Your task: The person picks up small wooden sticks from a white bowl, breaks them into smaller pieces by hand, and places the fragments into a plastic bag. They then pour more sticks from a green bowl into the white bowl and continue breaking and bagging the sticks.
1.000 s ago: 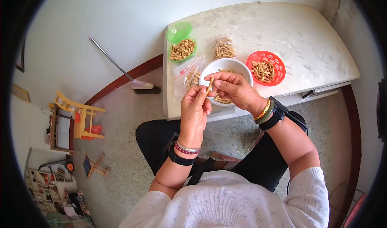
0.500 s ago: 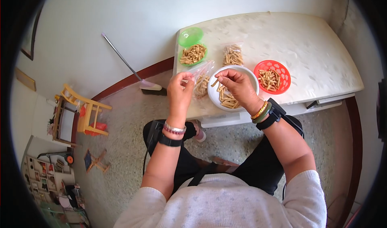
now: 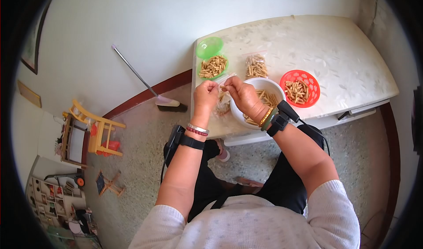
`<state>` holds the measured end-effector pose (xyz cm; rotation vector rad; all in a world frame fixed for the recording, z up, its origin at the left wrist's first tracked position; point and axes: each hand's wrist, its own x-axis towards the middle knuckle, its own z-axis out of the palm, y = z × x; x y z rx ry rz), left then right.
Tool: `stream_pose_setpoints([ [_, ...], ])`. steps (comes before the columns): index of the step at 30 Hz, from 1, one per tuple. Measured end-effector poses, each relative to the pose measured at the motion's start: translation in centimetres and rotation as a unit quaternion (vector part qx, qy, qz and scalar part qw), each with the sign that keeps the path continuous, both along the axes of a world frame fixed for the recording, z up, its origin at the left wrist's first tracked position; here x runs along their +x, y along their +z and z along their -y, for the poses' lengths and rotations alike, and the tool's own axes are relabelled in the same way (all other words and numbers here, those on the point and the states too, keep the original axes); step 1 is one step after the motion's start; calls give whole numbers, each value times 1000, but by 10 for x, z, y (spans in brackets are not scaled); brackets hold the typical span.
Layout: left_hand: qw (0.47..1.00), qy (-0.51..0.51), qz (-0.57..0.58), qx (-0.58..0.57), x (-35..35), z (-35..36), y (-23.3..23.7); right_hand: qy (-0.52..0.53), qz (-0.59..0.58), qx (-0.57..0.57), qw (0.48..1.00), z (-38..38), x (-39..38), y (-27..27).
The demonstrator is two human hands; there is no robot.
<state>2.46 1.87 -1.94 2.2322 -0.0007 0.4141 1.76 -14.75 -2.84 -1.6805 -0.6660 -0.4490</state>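
Observation:
My left hand [image 3: 205, 97] pinches the upper edge of a clear plastic bag [image 3: 223, 106] that holds short, tan stick-shaped snacks. At the bag's mouth, the closed fingertips of my right hand [image 3: 245, 97] have a small brownish stick snack between them, partly hidden. Both hands are almost touching. Under my right wrist stands a white bowl [image 3: 237, 116] with more stick snacks [image 3: 269, 98] inside. A second filled plastic bag [image 3: 256, 67] lies behind the bowl.
On the table [image 3: 335, 51], a red perforated basket [image 3: 313, 81] of sticks sits to the right. A green container [image 3: 211, 78] of sticks and a green lid-like dish [image 3: 210, 47] are at the left. A broom [image 3: 169, 103] leans on the wall; a wooden chair [image 3: 99, 132] stands left.
My right hand has moved left from above the white bowl to the bag's mouth, carrying a stick snack. My left hand still grips the bag. The view has shifted slightly.

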Motion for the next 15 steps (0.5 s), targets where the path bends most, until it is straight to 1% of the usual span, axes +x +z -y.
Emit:
stream_pose_setpoints([
  [1,999,1,-6,-36,0,-1,-1,1,-2,0,1000,0,1,2],
  [2,997,4,-14,-72,-1,-2,-2,-14,-8,-79,997,-1,1,3],
  [3,997,8,-17,-73,-3,-2,2,-29,-15,-157,987,-3,3,3],
  [5,996,3,-11,-87,-8,-1,9,-23,-18,-140,990,-6,7,-1],
  [7,996,10,-15,-83,-7,-4,9,-68,43,-150,985,-7,10,-1],
  [8,997,12,-17,-78,-7,-5,10,-73,46,-150,985,-8,11,-1],
  [9,997,15,-19,-80,-7,-7,10,-70,45,-151,985,-8,11,0],
  [11,999,30,1,-28,-8,-9,9,-19,25,-146,989,-6,14,1],
  [12,999,32,-1,-31,-9,-8,9,3,21,-112,993,-4,16,1],
  [13,999,33,-1,-38,-10,-7,8,5,19,-115,993,-1,17,0],
  [15,998,34,-3,-48,-11,-6,6,23,-67,-7,997,7,21,-1],
])
